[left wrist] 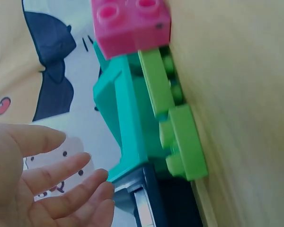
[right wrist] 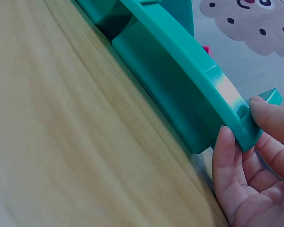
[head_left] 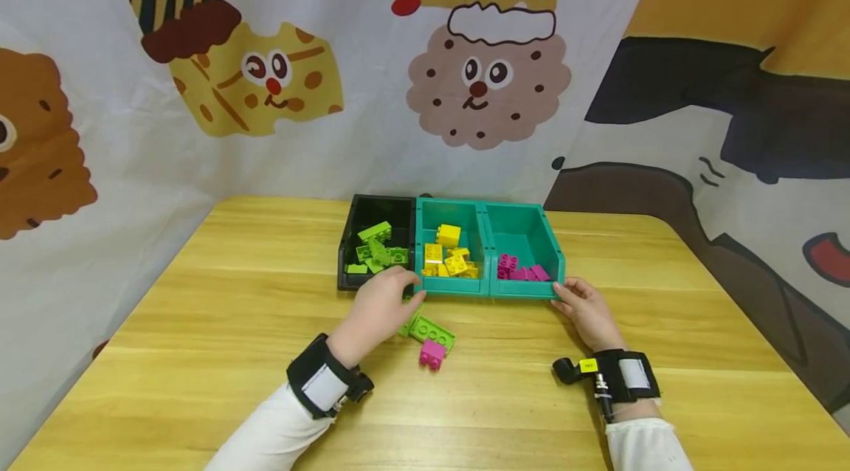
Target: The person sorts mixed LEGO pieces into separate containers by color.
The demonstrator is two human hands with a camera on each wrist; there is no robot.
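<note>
My right hand pinches the front right corner of the right teal bin, thumb on the rim and fingers below. Pink bricks lie inside that bin. My left hand is just in front of the black bin, its fingers loosely spread with nothing between them. Green bricks lie in the black bin, yellow bricks in the middle teal bin. On the table before the bins are two green bricks, one partly behind the left hand, and a pink brick.
The three bins stand side by side toward the back of the wooden table. Behind it hangs a cloth printed with cartoon figures. Each wrist wears a black strap with a small camera.
</note>
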